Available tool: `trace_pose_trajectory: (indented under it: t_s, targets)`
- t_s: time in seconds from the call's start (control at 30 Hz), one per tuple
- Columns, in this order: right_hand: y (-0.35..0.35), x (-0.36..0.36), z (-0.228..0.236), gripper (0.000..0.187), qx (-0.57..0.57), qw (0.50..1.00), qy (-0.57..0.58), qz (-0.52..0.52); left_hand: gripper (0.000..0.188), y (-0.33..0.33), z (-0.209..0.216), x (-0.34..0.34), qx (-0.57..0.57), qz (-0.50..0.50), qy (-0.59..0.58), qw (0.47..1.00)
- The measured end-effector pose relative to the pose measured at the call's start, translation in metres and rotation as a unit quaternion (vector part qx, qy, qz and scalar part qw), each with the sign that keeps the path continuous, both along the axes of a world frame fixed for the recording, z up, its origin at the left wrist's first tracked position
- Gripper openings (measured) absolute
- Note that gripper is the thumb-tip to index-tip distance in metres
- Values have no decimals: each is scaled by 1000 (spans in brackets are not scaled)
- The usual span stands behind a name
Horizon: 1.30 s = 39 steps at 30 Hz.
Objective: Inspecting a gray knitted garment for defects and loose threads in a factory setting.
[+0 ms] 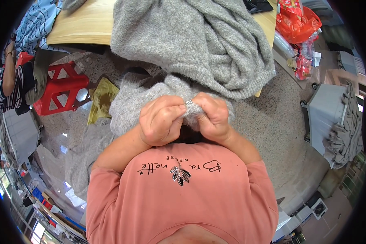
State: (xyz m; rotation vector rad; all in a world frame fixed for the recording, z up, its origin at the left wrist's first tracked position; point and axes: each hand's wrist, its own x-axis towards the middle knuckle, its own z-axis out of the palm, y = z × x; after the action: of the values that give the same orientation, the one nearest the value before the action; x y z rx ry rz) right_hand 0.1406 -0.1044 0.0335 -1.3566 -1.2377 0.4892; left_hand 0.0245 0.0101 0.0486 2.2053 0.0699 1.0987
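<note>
Close to my chest, my left hand (162, 120) and my right hand (212, 116) pinch a grey fuzzy knit garment (128, 106) between thumbs and fingers. The two hands are a short way apart, with a bit of the knit stretched between them. A small sparkling silvery piece (188, 103) shows at that spot; I cannot tell whether it sits on the knit or on a finger. The rest of this garment bunches up in front of my hands. Just beyond it, a heap of grey knitwear (171, 36) hangs over the table edge.
The wooden table (83, 24) carries a blue striped cloth (36, 20) at far left. A red stool (63, 89) and a seated person (8, 81) are at left. Grey knitwear (87, 150) lies low beside me. A wheeled bin (325, 118) with grey garments stands right.
</note>
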Motion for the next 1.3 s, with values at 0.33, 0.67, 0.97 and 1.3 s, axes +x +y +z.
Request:
trace_pose_trajectory:
  t_s: [0.33,0.67,0.97,1.3]
  targets:
    - [0,-1,-2,25,81,960,-250,-95,24,-3,12,-2,-124,-32,47,991]
    - [4,-8,7,26,85,957,-249,-126,20,-12,10,1,-31,24,-26,999]
    - [13,-3,3,25,84,968,-204,-119,23,-16,7,-6,-118,42,2,992]
    - [7,4,1,16,111,955,-265,-78,2,8,18,-15,-415,-93,228,876]
